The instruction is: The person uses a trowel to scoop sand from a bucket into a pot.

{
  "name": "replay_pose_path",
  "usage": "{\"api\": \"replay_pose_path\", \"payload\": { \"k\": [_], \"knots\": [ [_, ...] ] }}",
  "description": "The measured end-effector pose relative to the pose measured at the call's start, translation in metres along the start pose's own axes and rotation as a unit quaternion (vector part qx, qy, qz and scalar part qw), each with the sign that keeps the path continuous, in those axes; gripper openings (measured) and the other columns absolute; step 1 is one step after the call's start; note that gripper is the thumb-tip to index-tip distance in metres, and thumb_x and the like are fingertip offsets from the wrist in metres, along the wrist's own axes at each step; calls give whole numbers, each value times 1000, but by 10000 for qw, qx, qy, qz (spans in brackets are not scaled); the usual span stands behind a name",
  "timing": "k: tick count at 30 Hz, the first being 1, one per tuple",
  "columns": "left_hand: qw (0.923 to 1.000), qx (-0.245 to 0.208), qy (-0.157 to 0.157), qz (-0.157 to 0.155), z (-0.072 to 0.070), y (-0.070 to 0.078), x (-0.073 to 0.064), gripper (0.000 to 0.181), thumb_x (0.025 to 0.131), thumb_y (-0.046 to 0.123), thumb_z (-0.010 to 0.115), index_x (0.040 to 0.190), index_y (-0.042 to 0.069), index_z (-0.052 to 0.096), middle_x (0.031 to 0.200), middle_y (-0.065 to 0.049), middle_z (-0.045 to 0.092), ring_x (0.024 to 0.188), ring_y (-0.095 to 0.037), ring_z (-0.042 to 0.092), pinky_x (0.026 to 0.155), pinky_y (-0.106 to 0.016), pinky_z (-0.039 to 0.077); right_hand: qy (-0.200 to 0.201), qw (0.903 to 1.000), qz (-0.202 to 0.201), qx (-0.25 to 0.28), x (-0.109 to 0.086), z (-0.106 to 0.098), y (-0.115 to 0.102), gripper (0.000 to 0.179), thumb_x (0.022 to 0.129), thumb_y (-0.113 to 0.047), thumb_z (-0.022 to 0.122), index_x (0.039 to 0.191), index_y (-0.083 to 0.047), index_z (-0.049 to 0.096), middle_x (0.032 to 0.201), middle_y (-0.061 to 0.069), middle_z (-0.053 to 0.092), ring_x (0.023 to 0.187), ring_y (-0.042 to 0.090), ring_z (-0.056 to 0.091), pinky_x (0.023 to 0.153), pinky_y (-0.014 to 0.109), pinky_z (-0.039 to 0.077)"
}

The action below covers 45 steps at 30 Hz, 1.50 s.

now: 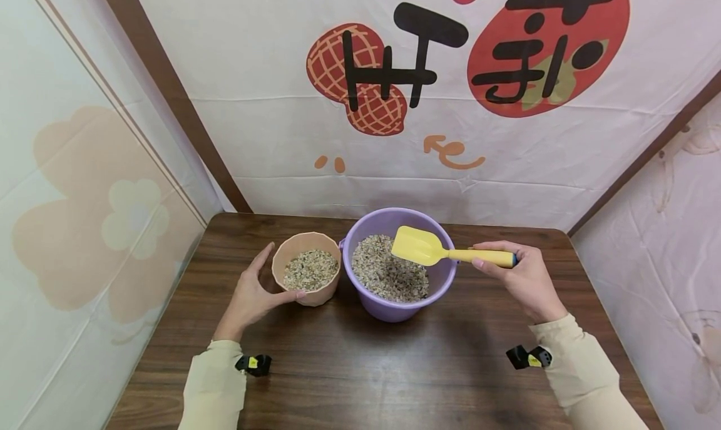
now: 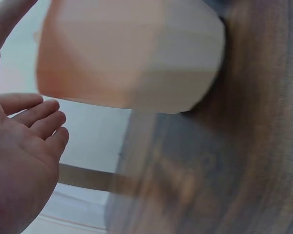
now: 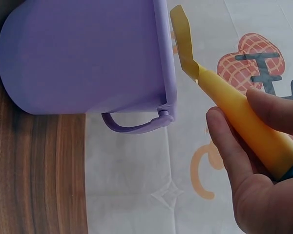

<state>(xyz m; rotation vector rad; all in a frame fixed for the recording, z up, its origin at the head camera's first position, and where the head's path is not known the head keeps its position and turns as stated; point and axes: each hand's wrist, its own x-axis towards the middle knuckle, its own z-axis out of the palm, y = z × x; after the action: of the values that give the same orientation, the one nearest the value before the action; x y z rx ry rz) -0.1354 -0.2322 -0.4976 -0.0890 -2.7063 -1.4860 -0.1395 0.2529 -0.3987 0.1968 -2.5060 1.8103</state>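
Note:
My right hand (image 1: 526, 280) grips the yellow handle of a small toy shovel (image 1: 419, 247). Its blade hangs over a purple bucket (image 1: 392, 309) partly filled with speckled, gravel-like grains (image 1: 383, 270). In the right wrist view, thumb and fingers (image 3: 229, 141) close round the handle, and the blade is above the bucket's rim. Left of the bucket stands a peach faceted pot (image 1: 315, 297), also holding grains (image 1: 311, 269). Around the pot's left side my left hand (image 1: 253, 295) is spread, thumb at the near rim. The left wrist view shows its extended fingers (image 2: 39, 117) beside the pot's rim.
Both containers stand on a dark wood-grain table (image 1: 360, 373), close to its back edge. A white printed cloth (image 1: 253, 123) rises behind the table, with more cloth at either side. The bucket's purple handle (image 3: 132, 127) hangs down on its right side.

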Motion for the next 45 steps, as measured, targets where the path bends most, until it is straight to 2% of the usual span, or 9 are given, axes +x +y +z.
{"api": "replay_pose_path", "payload": {
  "k": [5,8,12,18,23,28,35,40,45],
  "knots": [
    [9987,256,307,319,-12,20,1,124,65,38,98,163,19,25,165,-14,26,149,-40,24,114,-66,26,-19,10000,8,14,-1,1,-1,35,88,-9,81,117,7,71,107,18,72,87,10,66,71,23,58],
    [9979,101,293,570,-14,39,4,123,63,36,99,162,26,26,165,-9,27,150,-36,24,114,-66,27,-38,10000,13,21,-1,2,-1,35,88,-9,81,117,8,71,108,19,72,87,11,67,72,23,58],
    [9964,-166,-56,833,-2,63,9,124,61,37,100,161,33,27,165,-3,28,149,-30,26,116,-63,27,-77,10000,19,43,-1,2,-1,36,88,-10,81,118,7,71,108,19,72,88,11,68,73,23,58],
    [9893,-201,-857,1165,29,88,17,129,59,43,100,163,24,25,165,-7,28,150,-27,25,119,-55,26,-95,9999,11,50,0,2,-1,36,88,-11,81,118,7,70,109,22,72,88,11,68,72,24,58],
    [9850,-64,-1265,1172,47,93,23,131,60,50,97,163,20,22,166,-4,24,151,-25,24,119,-51,28,-95,9999,105,28,-1,2,0,39,87,-11,82,119,8,70,106,12,74,87,10,68,71,24,58],
    [9825,-26,-1405,1220,56,93,30,134,58,54,97,163,15,23,166,-5,25,150,-22,24,120,-49,27,-106,9998,174,-43,-1,1,-1,39,87,-13,83,119,6,71,106,12,75,86,10,67,69,23,57],
    [9815,-51,-1468,1230,61,91,34,134,58,54,97,163,17,22,166,-5,25,151,-20,23,121,-48,25,-144,9997,198,14,-1,1,-1,38,87,-12,83,118,6,71,104,9,75,87,13,67,71,26,59],
    [9817,-19,-1447,1236,61,91,35,133,59,55,96,163,18,22,166,-4,25,150,-19,24,120,-48,26,-270,9981,192,-528,1,-3,-5,33,87,-18,83,114,-1,75,98,13,73,73,12,59,60,25,53],
    [9820,-16,-1462,1191,62,91,35,135,57,58,95,163,19,22,166,-1,25,150,-18,24,121,-46,26,-515,9900,-129,-1307,9,-8,-14,24,86,-14,83,108,-6,78,93,10,73,61,11,50,50,24,45]
  ]
}}
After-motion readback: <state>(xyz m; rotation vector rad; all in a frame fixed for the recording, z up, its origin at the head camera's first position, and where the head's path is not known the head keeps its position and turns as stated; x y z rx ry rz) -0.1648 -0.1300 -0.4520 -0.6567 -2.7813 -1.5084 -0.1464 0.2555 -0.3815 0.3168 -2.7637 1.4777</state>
